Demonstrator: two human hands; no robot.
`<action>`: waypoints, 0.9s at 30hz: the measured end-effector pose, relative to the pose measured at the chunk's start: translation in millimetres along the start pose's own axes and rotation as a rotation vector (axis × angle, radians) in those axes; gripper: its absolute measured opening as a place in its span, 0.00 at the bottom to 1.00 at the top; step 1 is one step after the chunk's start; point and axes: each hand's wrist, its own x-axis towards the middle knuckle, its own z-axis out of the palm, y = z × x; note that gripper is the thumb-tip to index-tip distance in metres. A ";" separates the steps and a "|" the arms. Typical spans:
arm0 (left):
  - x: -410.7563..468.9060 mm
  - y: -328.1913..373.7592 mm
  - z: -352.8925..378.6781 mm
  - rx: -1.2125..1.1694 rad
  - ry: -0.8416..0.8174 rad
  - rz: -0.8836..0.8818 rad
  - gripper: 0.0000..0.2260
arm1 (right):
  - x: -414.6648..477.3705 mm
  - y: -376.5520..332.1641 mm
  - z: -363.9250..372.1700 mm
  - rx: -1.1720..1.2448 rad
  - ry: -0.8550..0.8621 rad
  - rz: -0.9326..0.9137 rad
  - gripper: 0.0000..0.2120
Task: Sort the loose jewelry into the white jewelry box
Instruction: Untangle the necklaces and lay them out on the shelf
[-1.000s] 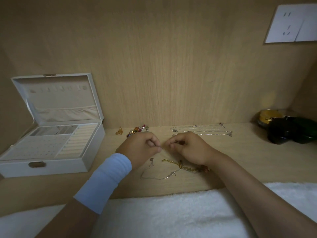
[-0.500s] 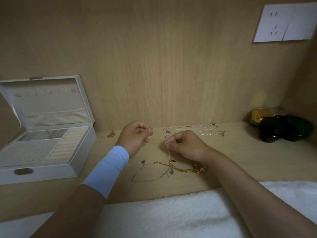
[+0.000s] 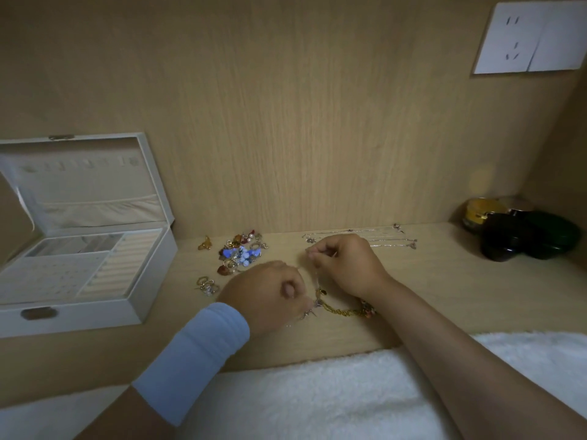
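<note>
The white jewelry box [image 3: 95, 315] stands open at the left, its lid leaning back. My right hand [image 3: 346, 265] pinches one end of a thin silver chain [image 3: 316, 279] that hangs down from its fingers. My left hand [image 3: 266, 293], with a light blue wristband, pinches the chain's lower end just above the shelf. A gold chain bracelet [image 3: 343, 311] lies under my right wrist. A heap of coloured earrings and charms [image 3: 241, 252] lies behind my left hand, with a few rings [image 3: 206, 285] beside it. Thin silver necklaces [image 3: 390, 241] are laid out by the back wall.
Dark round jars [image 3: 521, 233] and a yellow-lidded one [image 3: 482, 211] crowd the right back corner. A white fluffy towel [image 3: 317, 398] covers the near edge. A wall socket plate [image 3: 533, 39] sits on the wooden back panel at upper right.
My left hand has dropped from beside the right hand toward the shelf, stretching the thin chain downward. The earring heap it hid is now in view. My right hand has hardly moved.
</note>
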 end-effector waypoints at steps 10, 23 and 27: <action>-20.4 4.8 0.0 0.163 -0.076 -0.038 0.06 | -0.9 -10.7 3.7 0.207 0.034 -0.029 0.06; -12.3 5.9 16.1 0.039 0.119 -0.149 0.05 | -9.6 -42.8 -0.2 0.569 0.030 0.025 0.06; -14.3 -0.4 14.1 0.002 0.077 -0.125 0.04 | -9.4 -43.6 -2.4 0.626 0.058 0.074 0.05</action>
